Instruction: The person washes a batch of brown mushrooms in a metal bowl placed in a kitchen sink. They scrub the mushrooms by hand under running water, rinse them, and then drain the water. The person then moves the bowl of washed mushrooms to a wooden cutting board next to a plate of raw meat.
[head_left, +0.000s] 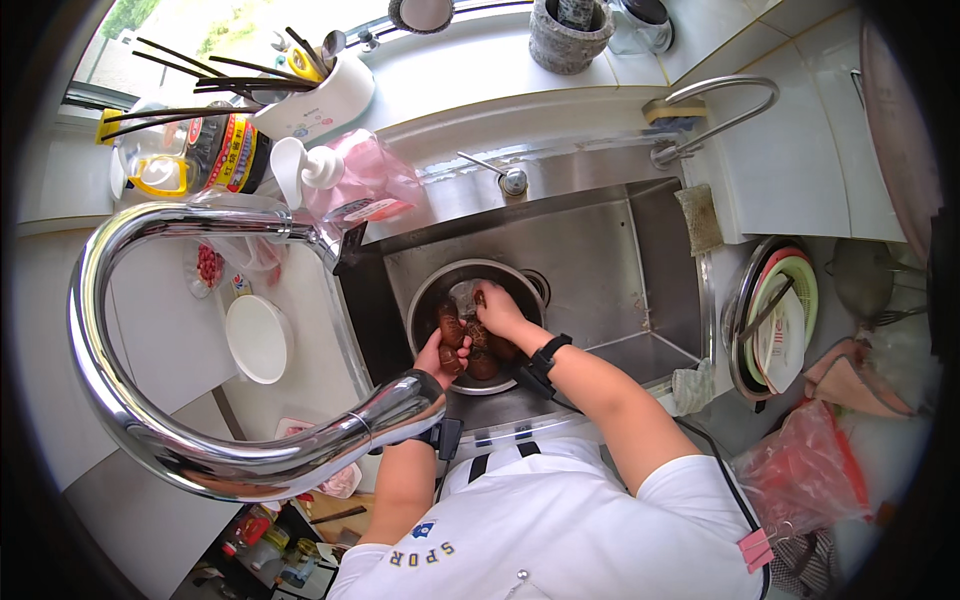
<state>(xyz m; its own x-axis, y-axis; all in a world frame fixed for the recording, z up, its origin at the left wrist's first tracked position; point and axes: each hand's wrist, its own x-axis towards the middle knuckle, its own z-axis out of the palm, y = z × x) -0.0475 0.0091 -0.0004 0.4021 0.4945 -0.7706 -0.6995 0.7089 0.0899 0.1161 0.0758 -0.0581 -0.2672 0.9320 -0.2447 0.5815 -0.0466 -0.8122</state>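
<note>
A round stainless steel bowl (476, 265) rests in the left part of the sink, with some water visible inside. Several brown mushrooms (482, 364) with pale cracked caps, apparently shiitake, are in it. My left hand (433, 360) grips a brown mushroom (451, 361) at the bowl's near left side, its fingers curled around the cap. Over the bowl's middle, my right hand (497, 307) has its fingers closed on a small brown piece (480, 298), probably part of a mushroom. Part of my left wrist is hidden behind the faucet.
A large chrome faucet (105, 360) arches over the left side. Behind the steel sink (585, 255) stand a pink soap bottle (367, 176) and a utensil holder (322, 105). A white bowl (259, 339) sits left; stacked baskets (804, 300) stand right, near a thin tap (720, 131).
</note>
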